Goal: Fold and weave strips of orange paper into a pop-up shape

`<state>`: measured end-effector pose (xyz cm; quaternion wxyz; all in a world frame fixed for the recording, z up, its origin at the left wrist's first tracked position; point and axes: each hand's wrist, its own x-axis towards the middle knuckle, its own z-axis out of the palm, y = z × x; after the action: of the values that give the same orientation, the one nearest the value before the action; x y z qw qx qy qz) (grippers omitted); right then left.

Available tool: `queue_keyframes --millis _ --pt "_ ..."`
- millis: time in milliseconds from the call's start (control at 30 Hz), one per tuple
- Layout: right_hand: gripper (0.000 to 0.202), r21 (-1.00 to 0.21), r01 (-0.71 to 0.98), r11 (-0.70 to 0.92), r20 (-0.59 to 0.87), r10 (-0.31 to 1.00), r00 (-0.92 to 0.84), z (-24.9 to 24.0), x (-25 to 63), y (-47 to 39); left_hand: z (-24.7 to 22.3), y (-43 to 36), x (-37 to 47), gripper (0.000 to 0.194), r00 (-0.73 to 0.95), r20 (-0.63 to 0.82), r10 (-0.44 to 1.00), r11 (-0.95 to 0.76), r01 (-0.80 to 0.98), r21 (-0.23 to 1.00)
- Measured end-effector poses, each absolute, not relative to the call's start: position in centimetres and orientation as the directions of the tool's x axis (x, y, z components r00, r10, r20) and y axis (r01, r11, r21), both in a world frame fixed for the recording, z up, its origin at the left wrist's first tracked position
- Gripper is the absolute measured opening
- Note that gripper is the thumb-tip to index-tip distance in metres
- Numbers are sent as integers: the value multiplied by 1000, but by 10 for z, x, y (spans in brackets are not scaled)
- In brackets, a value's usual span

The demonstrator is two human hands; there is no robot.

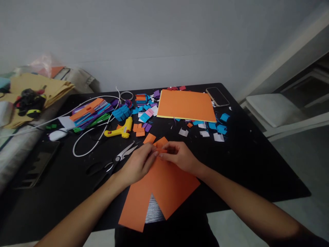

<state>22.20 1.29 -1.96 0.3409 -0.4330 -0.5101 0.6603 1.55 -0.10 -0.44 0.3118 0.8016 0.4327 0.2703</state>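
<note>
Between my fingertips is a small piece of orange paper [161, 150], gripped from both sides. My left hand [142, 161] pinches its left end, and my right hand [180, 156] holds its right end with thumb and fingers. Beneath both hands lie larger orange paper sheets [172, 190], spreading apart toward the table's front edge. Just beyond my fingers sits a small orange square [149, 138]. Open-bladed scissors [117, 159] with black handles rest left of my left hand, partly hidden by my forearm.
A yellow glue gun [123, 129], bundles of coloured paper strips [92, 111] and a white cable [77, 145] lie to the left. Farther back are an orange sheet stack [187, 104], scattered paper squares [204, 133] and a phone [217, 96]. A dark flat device [41, 164] lies at left.
</note>
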Motion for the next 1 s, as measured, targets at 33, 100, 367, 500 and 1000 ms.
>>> queue_keyframes --millis 33,100,367,500,1000 --pt "29 -970 22 -241 -229 883 -409 -20 223 13 -7 -3 15 17 473 174 864 -433 520 736" --pt "27 -978 74 -193 -206 885 -418 -21 224 11 -10 -5 15 15 462 207 862 -450 511 733" --pt "22 -976 208 -59 -138 913 -384 -19 226 11 -14 -9 14 14 424 312 850 -513 531 675" --pt "23 -984 152 -91 -145 907 -396 -19 226 11 -16 -8 12 15 375 291 880 -463 542 702" --pt "16 -977 207 58 5 968 -251 -25 225 12 -16 -3 10 17 10 193 981 -188 276 942"
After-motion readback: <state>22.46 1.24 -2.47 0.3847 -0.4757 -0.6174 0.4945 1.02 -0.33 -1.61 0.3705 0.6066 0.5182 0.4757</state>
